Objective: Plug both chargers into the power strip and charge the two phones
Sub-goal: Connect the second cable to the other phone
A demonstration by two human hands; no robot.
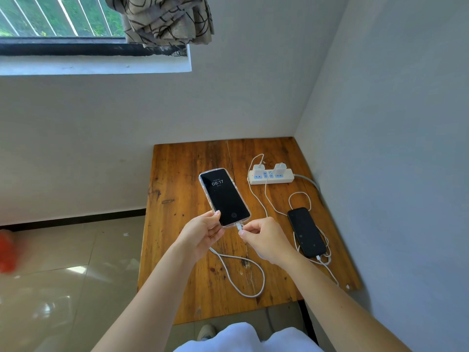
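My left hand (203, 233) grips the lower left corner of a phone in a clear case (224, 196), held tilted above the wooden table (177, 224); its screen shows 08:17. My right hand (264, 240) pinches a white cable plug (239, 227) at the phone's bottom port. That cable (256, 275) loops over the table behind my hands. A white power strip (271, 176) at the back carries two white chargers (258, 168) (280, 168). A second, dark phone (305, 232) lies flat at the right with a white cable in its lower end.
The table stands in a room corner, with walls at its back and right side. Slack white cable (299, 196) curls beside the dark phone. The strip's grey cord (309, 180) runs off to the right. Tiled floor and a blurred red object (6, 250) lie left.
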